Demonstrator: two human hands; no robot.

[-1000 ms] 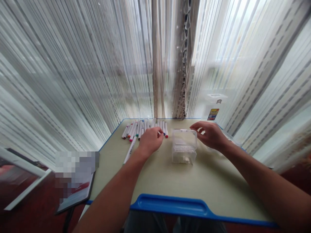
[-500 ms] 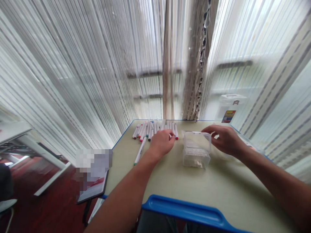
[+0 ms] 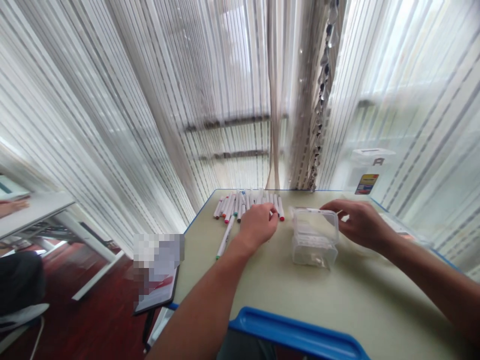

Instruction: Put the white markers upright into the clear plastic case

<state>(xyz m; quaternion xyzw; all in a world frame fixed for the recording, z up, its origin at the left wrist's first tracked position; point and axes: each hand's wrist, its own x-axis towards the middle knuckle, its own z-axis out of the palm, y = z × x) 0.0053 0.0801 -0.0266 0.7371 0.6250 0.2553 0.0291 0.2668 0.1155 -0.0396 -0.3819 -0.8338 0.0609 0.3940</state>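
My left hand (image 3: 259, 221) is over the right part of a row of white markers (image 3: 228, 206) with coloured ends. Its fingers are curled, and whatever they may hold is hidden beneath them. One marker with a green end (image 3: 225, 239) lies apart, nearer to me, beside my left forearm. A clear plastic box (image 3: 314, 254) stands right of that hand with its lid (image 3: 317, 225) raised. My right hand (image 3: 359, 222) is at the lid's upper right corner, thumb and fingers closed about its edge.
A larger clear container with a yellow-and-blue label (image 3: 366, 184) stands at the back right. Behind my right wrist lies clear packaging (image 3: 403, 230). A blue tray edge (image 3: 296, 332) runs along the front. Another person's hand (image 3: 14, 206) rests on a white table at left.
The view has turned slightly, so the tabletop things sit further right and lower. Both hands keep nearly the same place by the markers and the box. Another person's hand has come into view.
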